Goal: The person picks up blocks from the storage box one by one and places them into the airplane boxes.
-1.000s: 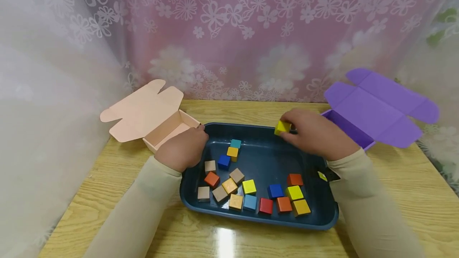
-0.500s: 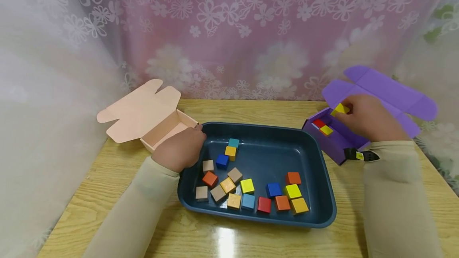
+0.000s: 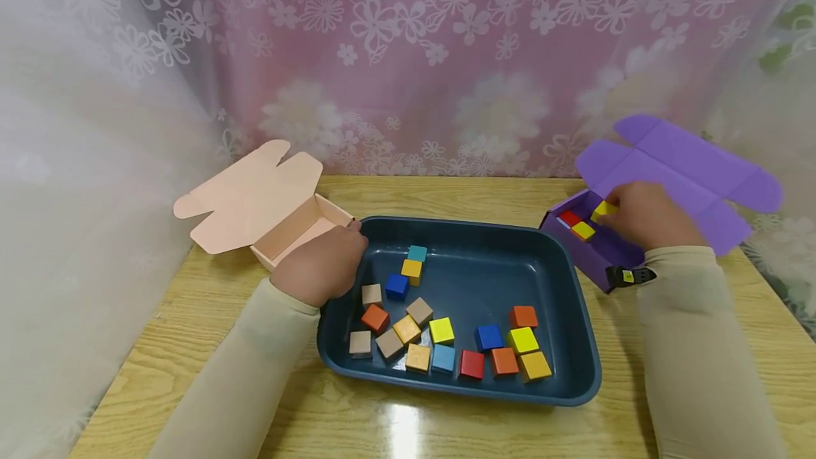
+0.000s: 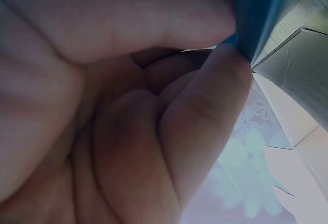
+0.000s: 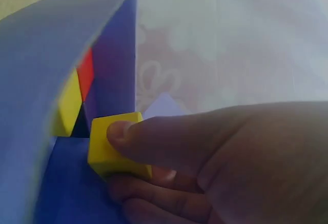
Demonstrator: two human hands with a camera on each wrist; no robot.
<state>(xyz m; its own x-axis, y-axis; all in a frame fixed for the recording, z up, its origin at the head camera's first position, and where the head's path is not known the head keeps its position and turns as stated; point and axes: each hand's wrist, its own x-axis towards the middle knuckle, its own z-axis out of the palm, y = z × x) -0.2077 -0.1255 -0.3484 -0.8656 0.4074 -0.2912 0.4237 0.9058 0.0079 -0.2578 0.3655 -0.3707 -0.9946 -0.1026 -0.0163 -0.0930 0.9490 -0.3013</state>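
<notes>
My right hand (image 3: 656, 214) is inside the open purple box (image 3: 589, 261), pinching a yellow cube (image 5: 115, 144) between thumb and fingers. Beside that cube in the box sit a red cube (image 3: 569, 219) and another yellow cube (image 3: 583, 231). On the left, my left hand (image 3: 321, 264) grips the rim of the dark blue tray (image 3: 446, 224) near its far left corner. In the left wrist view the thumb and a finger pinch the tray's edge (image 4: 259, 16). Several coloured and plain wooden cubes lie in the tray, including a teal cube (image 3: 417, 253) and a red cube (image 3: 472, 365).
A peach-coloured box (image 3: 299, 229) with its lid folded back stands behind my left hand. The purple box's lid (image 3: 682, 176) leans back to the right. All of it rests on a wooden table (image 3: 446, 431), with a pink flowered curtain (image 3: 440, 69) behind.
My right hand has carried the yellow cube from over the tray's far edge rightward to the purple box, then lowered it inside. The left hand has stayed on the tray rim.
</notes>
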